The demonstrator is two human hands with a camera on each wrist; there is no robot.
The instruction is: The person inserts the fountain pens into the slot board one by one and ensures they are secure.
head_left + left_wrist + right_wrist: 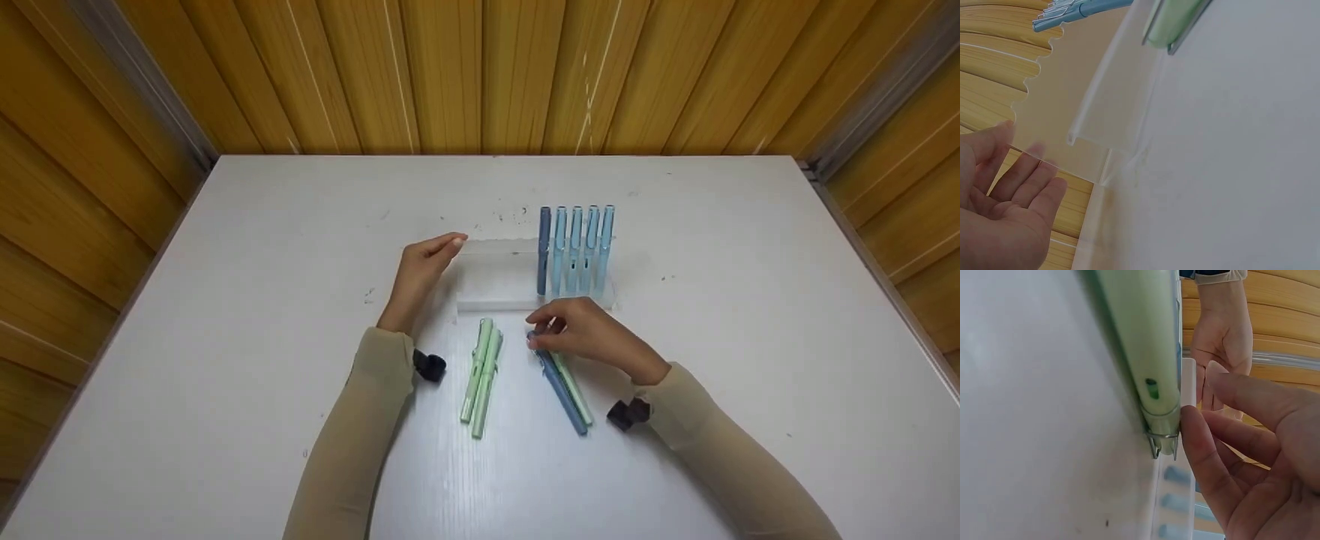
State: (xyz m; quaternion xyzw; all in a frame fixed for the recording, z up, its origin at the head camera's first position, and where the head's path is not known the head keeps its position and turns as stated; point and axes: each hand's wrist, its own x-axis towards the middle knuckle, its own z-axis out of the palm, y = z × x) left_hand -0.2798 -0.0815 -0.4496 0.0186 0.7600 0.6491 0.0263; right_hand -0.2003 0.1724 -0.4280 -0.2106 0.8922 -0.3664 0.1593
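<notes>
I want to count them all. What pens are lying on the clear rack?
Five pens lie side by side on the clear rack: one dark blue pen and four light blue pens. The right hand covers the rack's near right edge, so anything there is hidden.

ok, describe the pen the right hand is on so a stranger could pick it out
On the white table, below the clear acrylic pen rack, two pens lie under the right hand. It is the dark blue plastic pen; its touching neighbour, the pale green pen, is lighter.

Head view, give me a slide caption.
Left hand steadies clear rack of blue pens; right hand touches a dark blue pen.
</notes>
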